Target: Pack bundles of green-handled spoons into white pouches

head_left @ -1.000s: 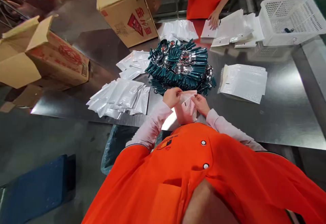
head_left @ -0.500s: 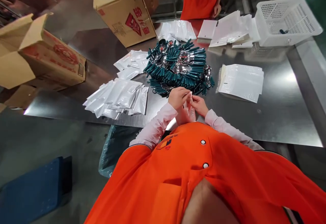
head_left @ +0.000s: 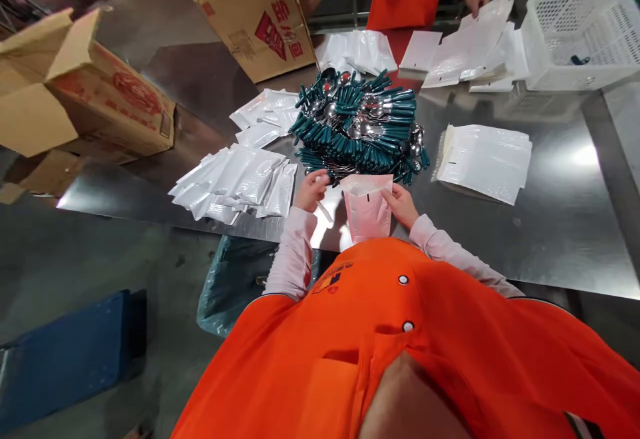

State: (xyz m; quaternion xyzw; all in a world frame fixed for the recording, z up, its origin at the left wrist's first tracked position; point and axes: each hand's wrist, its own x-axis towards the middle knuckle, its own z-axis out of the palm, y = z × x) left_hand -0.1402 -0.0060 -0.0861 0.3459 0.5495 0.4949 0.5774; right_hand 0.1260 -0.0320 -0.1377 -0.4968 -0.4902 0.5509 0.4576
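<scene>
I'm pinching the pouch [head_left: 369, 211] with my right hand [head_left: 401, 205], just nearside of the cutlery pile [head_left: 357, 126]. My left hand [head_left: 311, 192] is curling by the pile's near-left; can't tell its grip.

Pouch [head_left: 369, 211], wht w/ pinkish tint, shiny, short blk mark nr top; slightly wider at far end, over nr side of metal table [head_left: 540, 232]. Thin wht strip [head_left: 325, 211], slanted, L of pouch, apart fr it.
</scene>
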